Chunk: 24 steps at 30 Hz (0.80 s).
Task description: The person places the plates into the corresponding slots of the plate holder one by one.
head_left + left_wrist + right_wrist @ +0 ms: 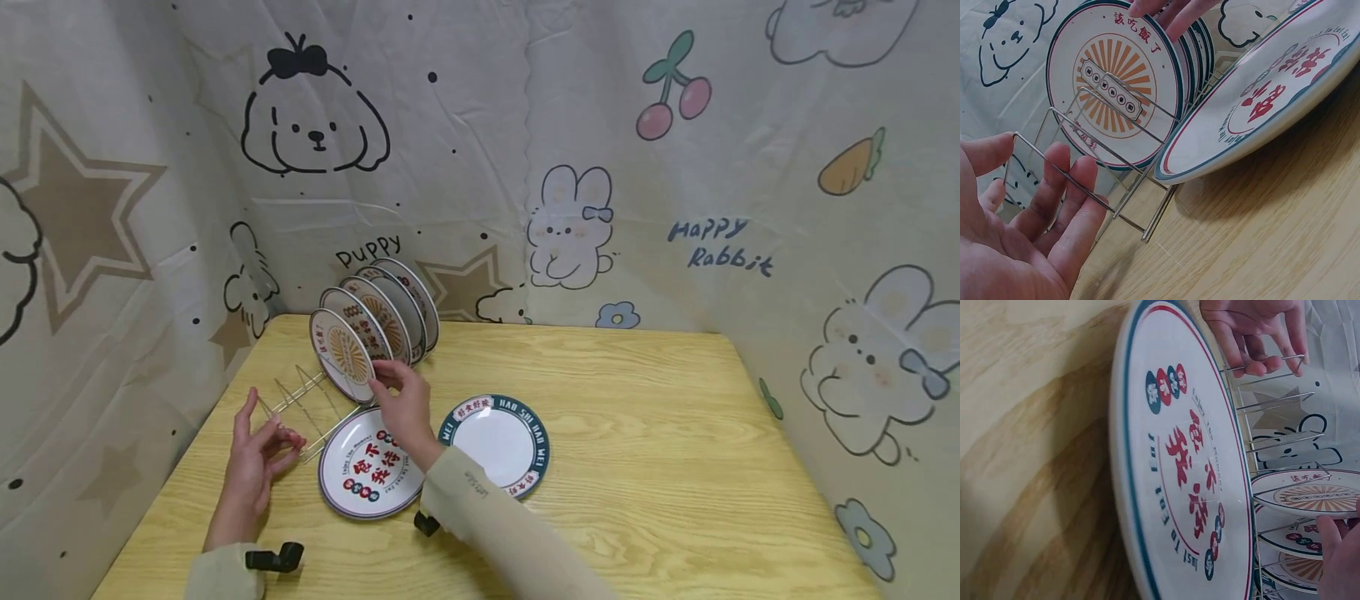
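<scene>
A gold-coloured wire dish rack (1130, 223) stands on the left of the table, several plates upright in its far slots. My left hand (255, 467) grips the wire at the rack's near end, its fingers around the end loop in the left wrist view. My right hand (408, 408) pinches the rim of the nearest racked plate (341, 354), which has an orange sunburst. A white plate with red characters (367, 479) lies face up beside the rack, its edge right at the rack's rail. Part of it is hidden by my right hand.
Right of that plate, a plate with a wide dark-green rim (491, 442) lies face up, partly covered by my right sleeve (480, 508). The wooden table (637, 433) is bounded at the back and sides by a printed cloth (465, 125).
</scene>
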Tool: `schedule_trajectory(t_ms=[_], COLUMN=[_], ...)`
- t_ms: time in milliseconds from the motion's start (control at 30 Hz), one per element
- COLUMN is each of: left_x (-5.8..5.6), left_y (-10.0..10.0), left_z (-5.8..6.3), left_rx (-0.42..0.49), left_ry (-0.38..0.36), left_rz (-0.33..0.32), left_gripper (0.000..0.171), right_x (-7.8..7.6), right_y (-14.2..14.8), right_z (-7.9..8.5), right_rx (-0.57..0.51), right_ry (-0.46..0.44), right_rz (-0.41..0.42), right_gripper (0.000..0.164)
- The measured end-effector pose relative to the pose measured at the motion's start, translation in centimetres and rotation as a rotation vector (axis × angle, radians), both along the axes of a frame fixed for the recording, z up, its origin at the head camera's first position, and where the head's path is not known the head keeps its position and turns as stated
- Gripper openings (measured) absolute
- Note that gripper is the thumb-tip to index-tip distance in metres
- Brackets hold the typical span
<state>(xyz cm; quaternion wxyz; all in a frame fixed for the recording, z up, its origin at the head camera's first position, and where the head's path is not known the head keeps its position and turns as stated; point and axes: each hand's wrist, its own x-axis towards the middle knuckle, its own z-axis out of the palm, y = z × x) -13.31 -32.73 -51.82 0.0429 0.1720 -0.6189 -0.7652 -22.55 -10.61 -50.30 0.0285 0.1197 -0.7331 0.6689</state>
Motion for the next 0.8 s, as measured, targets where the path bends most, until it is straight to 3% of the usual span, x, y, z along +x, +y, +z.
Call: schedule_trajectory(t_ms=[567, 800], left_x=[-0.27, -0.03], left_y=[0.1, 0.09], left_z=[0.08, 0.13], left_rx=[-0.011, -0.007], left_ry=[-0.004, -0.017], left_rz=[0.007, 0.024], left_gripper=[0.07, 0.069], right_x=[0.01, 0.31], right_y=[-0.91, -0.8], right_z=[-0.27, -0.29], right_rx=[0.059, 0.078], right_ry=[0.015, 0.007], right_rz=[-0.073, -0.043], right_gripper=[0.027, 0.028])
